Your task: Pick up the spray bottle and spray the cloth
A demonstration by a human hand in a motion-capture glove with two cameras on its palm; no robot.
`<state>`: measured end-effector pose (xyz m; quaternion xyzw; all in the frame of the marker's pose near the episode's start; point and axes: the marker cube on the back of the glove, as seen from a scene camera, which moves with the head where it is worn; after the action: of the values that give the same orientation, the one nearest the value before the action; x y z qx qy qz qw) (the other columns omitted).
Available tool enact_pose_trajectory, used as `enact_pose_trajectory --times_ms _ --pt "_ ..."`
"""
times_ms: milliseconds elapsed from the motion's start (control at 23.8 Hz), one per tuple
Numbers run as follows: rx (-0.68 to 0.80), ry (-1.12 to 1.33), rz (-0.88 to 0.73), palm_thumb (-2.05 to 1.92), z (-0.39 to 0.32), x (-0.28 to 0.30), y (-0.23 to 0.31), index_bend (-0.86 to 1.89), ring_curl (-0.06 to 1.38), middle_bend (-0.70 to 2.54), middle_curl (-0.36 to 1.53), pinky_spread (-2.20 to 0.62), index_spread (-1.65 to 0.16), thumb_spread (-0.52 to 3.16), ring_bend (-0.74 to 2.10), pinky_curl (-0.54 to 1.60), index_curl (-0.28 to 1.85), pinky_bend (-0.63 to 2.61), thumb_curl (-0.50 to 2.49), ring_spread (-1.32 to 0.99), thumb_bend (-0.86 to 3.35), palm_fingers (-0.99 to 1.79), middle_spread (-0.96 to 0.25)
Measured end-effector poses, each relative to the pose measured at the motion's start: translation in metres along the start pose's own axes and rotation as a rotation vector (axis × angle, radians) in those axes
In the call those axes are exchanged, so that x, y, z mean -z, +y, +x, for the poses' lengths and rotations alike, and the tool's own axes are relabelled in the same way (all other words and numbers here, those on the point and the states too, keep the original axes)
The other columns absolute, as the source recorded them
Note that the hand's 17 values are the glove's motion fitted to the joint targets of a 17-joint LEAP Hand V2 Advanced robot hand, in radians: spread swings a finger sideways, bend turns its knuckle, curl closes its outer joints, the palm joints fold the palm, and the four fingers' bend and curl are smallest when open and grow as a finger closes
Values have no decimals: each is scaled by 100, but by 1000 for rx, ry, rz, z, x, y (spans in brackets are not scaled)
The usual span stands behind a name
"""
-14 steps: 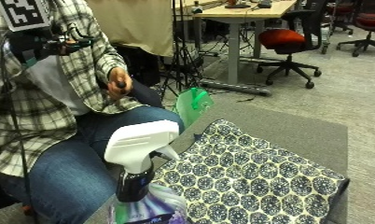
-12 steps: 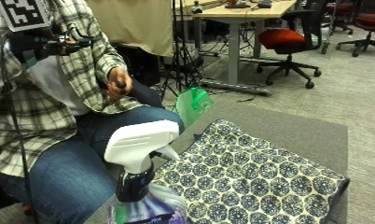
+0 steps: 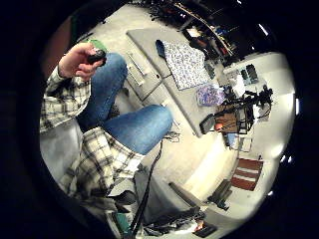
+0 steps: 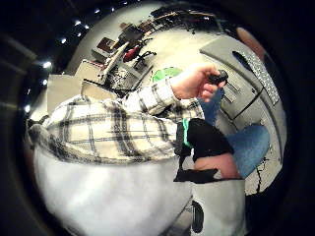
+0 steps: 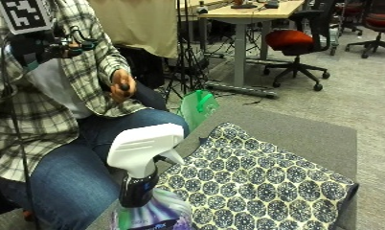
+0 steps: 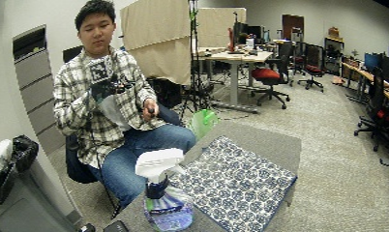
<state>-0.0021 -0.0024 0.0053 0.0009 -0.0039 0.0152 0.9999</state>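
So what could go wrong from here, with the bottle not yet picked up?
1. The spray bottle stands close to the table edge by the person's knee, and the gloved right hand is up at the chest; a hasty reach might tip it off.
2. The cloth reaches the table's far edge, so spray could overshoot onto the carpet.
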Motion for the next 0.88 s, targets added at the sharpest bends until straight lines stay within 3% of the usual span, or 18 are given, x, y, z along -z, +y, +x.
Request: enact_pose_trajectory --times_ms 462,588,798,882 --pt "-19 -5 -7 51 25 -4 0 17 18 18 21 18 -35 109 27 15 25 35 29 8 17 29 -9" --pt "-124 -11 31 51 56 -7 -5 16 19 17 22 18 -35 109 29 16 25 36 30 8 14 27 -9" --pt "-464 -15 196 48 122 -14 -42 15 21 17 23 19 -32 108 34 17 26 37 31 12 7 27 -3" --pt "-528 -36 212 49 150 -9 -33 14 22 18 23 20 -30 107 35 17 26 37 32 13 6 27 -1"
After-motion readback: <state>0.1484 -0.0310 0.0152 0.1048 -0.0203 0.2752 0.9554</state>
